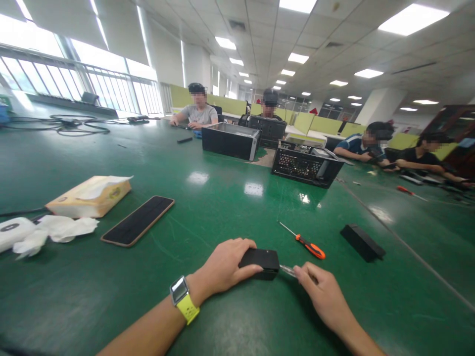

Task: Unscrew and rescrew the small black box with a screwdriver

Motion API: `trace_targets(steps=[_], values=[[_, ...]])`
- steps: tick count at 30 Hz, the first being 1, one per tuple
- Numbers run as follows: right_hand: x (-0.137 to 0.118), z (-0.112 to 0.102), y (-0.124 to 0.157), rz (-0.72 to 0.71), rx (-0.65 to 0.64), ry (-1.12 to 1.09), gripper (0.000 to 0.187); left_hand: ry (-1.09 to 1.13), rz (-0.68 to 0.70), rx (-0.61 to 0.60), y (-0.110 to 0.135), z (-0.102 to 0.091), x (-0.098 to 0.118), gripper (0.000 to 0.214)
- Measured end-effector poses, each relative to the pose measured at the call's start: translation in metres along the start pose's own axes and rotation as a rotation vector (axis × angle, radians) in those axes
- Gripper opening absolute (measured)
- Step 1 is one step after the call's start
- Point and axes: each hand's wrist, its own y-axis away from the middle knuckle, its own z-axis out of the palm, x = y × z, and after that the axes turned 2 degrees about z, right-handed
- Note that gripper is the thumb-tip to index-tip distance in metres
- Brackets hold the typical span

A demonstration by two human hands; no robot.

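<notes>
My left hand (230,264) is wrapped over a small black rectangular box (267,262) on the green table, thumb along its near side. A watch with a yellow-green strap (184,299) is on my left wrist. My right hand (322,291) pinches a slim silvery tool (288,270) whose exact kind I cannot make out. Its tip meets the right end of the box; whether it goes inside is hidden. Beyond my right hand lies an orange and black screwdriver (309,246), its shaft pointing up and left. A second black piece, long and blocky (362,242), rests farther right.
At left are a phone (138,221), a tissue pack (91,196) and crumpled tissues (63,228). Black computer cases (230,142), one of them perforated (308,164), stand across the table. Cables (74,123) lie far left. Several people sit around the far side. Another screwdriver (411,193) lies at right.
</notes>
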Motion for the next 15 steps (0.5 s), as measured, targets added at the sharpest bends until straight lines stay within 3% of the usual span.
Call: trace_targets(steps=[9,15], values=[[-0.019,0.009,0.021,-0.098,0.084,0.485,0.045,0.041,-0.016,0.046,-0.002,0.004,0.002,0.036],[-0.016,0.005,0.017,-0.124,-0.006,0.533,0.046,0.078,-0.031,0.063,-0.003,0.006,0.004,0.035]])
